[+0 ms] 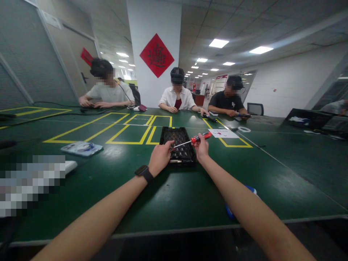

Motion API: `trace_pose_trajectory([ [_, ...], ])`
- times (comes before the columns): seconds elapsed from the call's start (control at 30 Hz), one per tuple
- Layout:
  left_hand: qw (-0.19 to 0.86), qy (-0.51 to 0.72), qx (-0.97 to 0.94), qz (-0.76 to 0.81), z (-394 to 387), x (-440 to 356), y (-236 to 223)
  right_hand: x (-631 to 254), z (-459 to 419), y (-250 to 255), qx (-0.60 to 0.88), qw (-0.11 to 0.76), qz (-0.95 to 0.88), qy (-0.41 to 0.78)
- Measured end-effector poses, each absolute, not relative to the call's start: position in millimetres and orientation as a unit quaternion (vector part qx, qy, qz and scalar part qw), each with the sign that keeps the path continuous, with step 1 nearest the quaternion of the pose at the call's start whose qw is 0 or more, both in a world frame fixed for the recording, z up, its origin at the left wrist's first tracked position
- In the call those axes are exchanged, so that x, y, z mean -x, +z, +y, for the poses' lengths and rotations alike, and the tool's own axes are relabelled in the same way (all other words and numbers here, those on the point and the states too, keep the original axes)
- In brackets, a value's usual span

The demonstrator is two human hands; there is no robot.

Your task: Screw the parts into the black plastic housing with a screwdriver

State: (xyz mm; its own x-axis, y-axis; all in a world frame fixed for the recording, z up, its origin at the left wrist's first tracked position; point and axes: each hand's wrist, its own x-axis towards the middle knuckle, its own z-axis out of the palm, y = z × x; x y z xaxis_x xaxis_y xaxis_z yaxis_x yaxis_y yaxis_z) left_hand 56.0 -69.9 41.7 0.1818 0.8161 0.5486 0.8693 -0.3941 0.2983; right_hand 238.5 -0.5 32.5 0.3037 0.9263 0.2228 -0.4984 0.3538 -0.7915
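My right hand (201, 148) grips the red and black handle of a screwdriver (194, 140). Its metal shaft points left and slightly down, across a black tray (182, 164) with a moulded inside. At the tray's left edge my left hand (160, 158) has its fingers closed near the screwdriver's tip; whatever is between them is too small to make out. A dark watch band (146, 174) circles my left wrist. Inside the tray, small shiny spots show, along with a pale piece near the front wall.
A blister pack (82, 148) lies at left on the green table (174, 206). A blue and white object (230, 211) is partly behind my right forearm. Beyond the tray are a paper sheet (223, 133), a white ring (244, 129), yellow tape outlines and three seated people.
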Motion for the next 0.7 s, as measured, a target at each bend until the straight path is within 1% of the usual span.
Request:
trace_pose_trajectory([
  [0.37,0.039,-0.336,0.762,-0.552,-68,-56,40,-235,-9,40,0.304,0.759,-0.404,0.410],
  [0.5,0.044,-0.347,0.764,-0.542,-67,-56,39,-234,-11,42,0.310,0.764,-0.400,0.401],
  [0.7,0.033,-0.333,0.751,-0.569,-71,-57,41,-232,-11,42,0.321,0.761,-0.407,0.390],
])
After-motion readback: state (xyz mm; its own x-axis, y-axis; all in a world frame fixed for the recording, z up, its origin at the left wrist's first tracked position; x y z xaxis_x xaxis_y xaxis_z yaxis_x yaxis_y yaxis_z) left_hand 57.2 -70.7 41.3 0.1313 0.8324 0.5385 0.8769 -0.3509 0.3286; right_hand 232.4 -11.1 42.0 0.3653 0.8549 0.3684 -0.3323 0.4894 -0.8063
